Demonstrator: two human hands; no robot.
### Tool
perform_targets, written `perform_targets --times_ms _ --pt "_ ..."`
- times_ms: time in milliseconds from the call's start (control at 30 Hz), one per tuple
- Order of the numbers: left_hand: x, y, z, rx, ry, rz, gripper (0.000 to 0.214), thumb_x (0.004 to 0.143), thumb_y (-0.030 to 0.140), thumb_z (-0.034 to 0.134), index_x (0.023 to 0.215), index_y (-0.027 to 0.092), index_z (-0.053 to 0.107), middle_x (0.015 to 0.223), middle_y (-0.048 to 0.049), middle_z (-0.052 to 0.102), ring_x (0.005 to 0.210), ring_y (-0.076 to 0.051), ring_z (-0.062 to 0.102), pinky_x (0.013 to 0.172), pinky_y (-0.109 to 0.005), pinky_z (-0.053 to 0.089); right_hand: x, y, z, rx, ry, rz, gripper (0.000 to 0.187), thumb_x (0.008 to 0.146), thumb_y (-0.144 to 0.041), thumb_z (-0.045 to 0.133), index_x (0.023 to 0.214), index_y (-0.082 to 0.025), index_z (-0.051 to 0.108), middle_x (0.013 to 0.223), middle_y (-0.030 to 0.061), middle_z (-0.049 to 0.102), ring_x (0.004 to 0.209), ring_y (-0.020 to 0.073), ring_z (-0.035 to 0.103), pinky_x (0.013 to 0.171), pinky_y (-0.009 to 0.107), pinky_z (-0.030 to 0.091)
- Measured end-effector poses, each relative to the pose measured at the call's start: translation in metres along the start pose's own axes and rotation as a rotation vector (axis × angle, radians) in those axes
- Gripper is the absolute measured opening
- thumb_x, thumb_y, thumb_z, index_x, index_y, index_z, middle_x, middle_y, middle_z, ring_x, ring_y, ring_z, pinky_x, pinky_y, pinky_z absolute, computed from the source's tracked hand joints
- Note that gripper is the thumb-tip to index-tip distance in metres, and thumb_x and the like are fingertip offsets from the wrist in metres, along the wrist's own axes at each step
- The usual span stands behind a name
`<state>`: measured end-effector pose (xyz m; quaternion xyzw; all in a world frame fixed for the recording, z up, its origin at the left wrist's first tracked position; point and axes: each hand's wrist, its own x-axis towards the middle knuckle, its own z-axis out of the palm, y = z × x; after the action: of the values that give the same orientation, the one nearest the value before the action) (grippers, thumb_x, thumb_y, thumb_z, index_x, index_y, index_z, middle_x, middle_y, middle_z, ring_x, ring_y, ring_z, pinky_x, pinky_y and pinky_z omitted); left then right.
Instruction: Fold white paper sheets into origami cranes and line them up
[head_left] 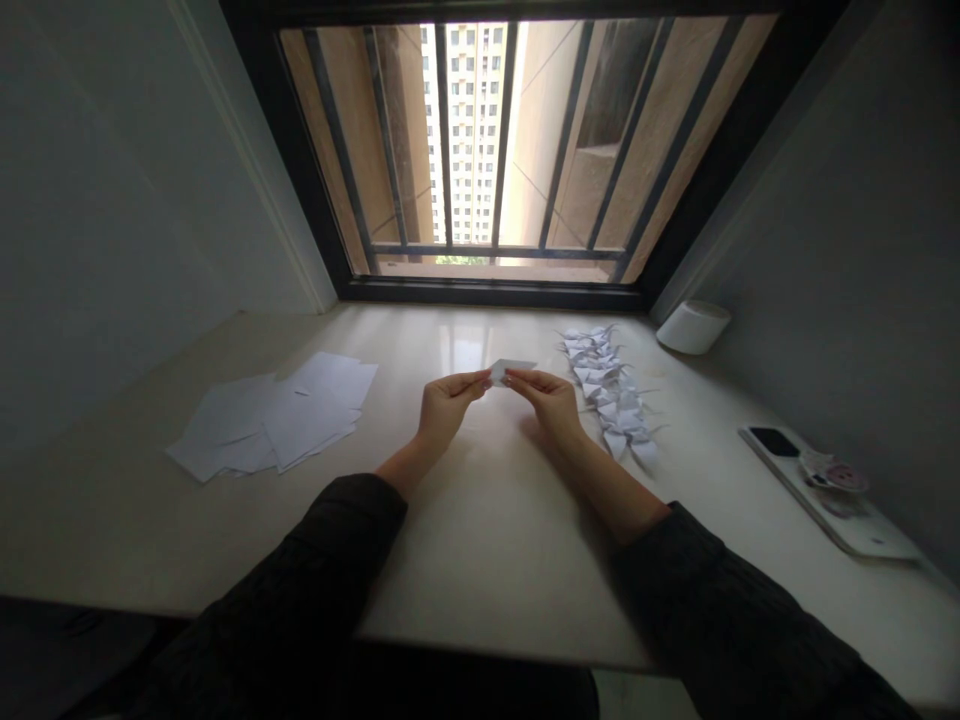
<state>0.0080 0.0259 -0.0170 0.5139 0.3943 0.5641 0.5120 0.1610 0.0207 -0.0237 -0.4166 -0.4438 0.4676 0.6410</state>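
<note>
Between my two hands is a small folded piece of white paper (514, 368), held up over the middle of the white sill. My left hand (450, 402) pinches its left side between thumb and fingertips. On the right side, my right hand (551, 398) grips it the same way. Several folded paper cranes (606, 385) stand close together in rows just right of my right hand. A loose pile of white paper sheets (311, 405) lies to the left of my left hand, with a tiny scrap on top.
A white roll or cup-like cylinder (694, 328) lies by the right wall. Nearer me on the right is a phone (847, 520) with a round grip on its back. A barred window (495, 290) closes off the far side.
</note>
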Motion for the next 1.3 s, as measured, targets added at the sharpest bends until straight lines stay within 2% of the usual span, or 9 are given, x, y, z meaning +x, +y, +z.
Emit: perform_targets --times_ms 367,800,1000,1167,1300 --pt "-0.0007 0.0012 0.0016 -0.129 0.002 -0.075 0.033 0.059 0.033 0.077 0.088 0.018 0.073 0.092 -0.0069 0.072 0.083 -0.017 0.065 0.086 -0.037 0.049 -0.0005 -0.0005 0.0000 -0.014 0.004 -0.029 0.021 0.054 -0.030 0.080 0.073 -0.023 0.074 0.078 0.0024 0.074 0.079 0.0207 0.068 0.085 0.037 0.049" --pt "-0.0003 0.0033 -0.0002 -0.093 -0.054 -0.067 0.030 0.062 0.031 0.075 0.089 0.018 0.073 0.090 -0.0066 0.072 0.082 -0.018 0.066 0.088 -0.038 0.050 0.0015 -0.0029 -0.0036 -0.057 -0.025 -0.037 0.022 0.056 -0.034 0.079 0.074 -0.022 0.074 0.079 0.0028 0.074 0.079 0.0216 0.067 0.085 0.039 0.049" --pt "0.0000 0.0006 -0.0003 -0.066 -0.055 -0.037 0.029 0.063 0.032 0.074 0.089 0.018 0.072 0.089 -0.0064 0.072 0.082 -0.019 0.066 0.086 -0.038 0.050 0.0017 -0.0031 -0.0039 -0.051 -0.030 -0.022 0.024 0.055 -0.035 0.079 0.074 -0.022 0.074 0.080 0.0030 0.074 0.080 0.0215 0.068 0.084 0.038 0.050" --pt "-0.0015 0.0004 0.0009 -0.002 -0.088 0.043 0.033 0.064 0.029 0.074 0.096 0.019 0.071 0.094 -0.0063 0.072 0.086 -0.018 0.066 0.087 -0.035 0.049 0.0008 -0.0005 -0.0028 -0.013 -0.006 -0.016 0.026 0.054 -0.033 0.080 0.076 -0.020 0.074 0.081 0.0039 0.074 0.079 0.0216 0.068 0.084 0.038 0.050" --pt "-0.0024 0.0011 0.0019 0.021 -0.057 0.063 0.036 0.063 0.030 0.075 0.097 0.019 0.070 0.094 -0.0068 0.072 0.086 -0.019 0.066 0.085 -0.035 0.050 -0.0013 -0.0017 -0.0004 -0.015 -0.007 -0.013 0.025 0.054 -0.032 0.080 0.075 -0.021 0.074 0.081 0.0036 0.074 0.080 0.0219 0.068 0.085 0.039 0.050"
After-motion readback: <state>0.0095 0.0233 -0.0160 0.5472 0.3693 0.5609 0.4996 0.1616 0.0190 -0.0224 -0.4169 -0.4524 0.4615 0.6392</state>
